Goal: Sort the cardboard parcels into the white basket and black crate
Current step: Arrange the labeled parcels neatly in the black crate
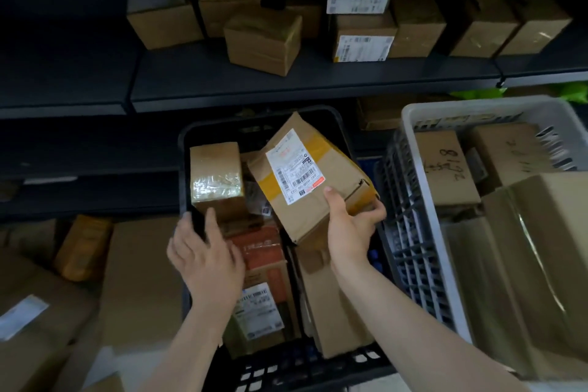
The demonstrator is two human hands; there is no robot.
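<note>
Over the black crate (187,149) our right hand (348,226) holds a labelled cardboard parcel (305,178) by its near corner, thumb pressed on the top face beside the white shipping label (294,165), fingers curled under the edge at 3 o'clock. The parcel is tilted, its far end raised toward 12 o'clock, and it hangs above the crate's contents rather than resting on them. Our right forearm runs in from 5 o'clock.

Our left hand (205,256) reaches in from 7 o'clock, palm down, fingers loosely spread and gripping nothing; its fingertips lie at the near base of a taped box (216,175) standing at the crate's 10 o'clock corner. Whether they touch that box we cannot tell.

Inside the crate, below the hands, lie an orange-printed carton (261,251), a box with a white label (261,312) at 6 o'clock and a plain brown box (331,305) at 5 o'clock.

At 3 o'clock, just beside the crate, the white basket (413,169) holds several brown parcels, one with handwritten marks (445,165) and a large taped one (534,264) nearest us.

Above, at 12 o'clock, a dark shelf (286,79) carries a row of more cardboard boxes (264,38), two of them labelled.
</note>
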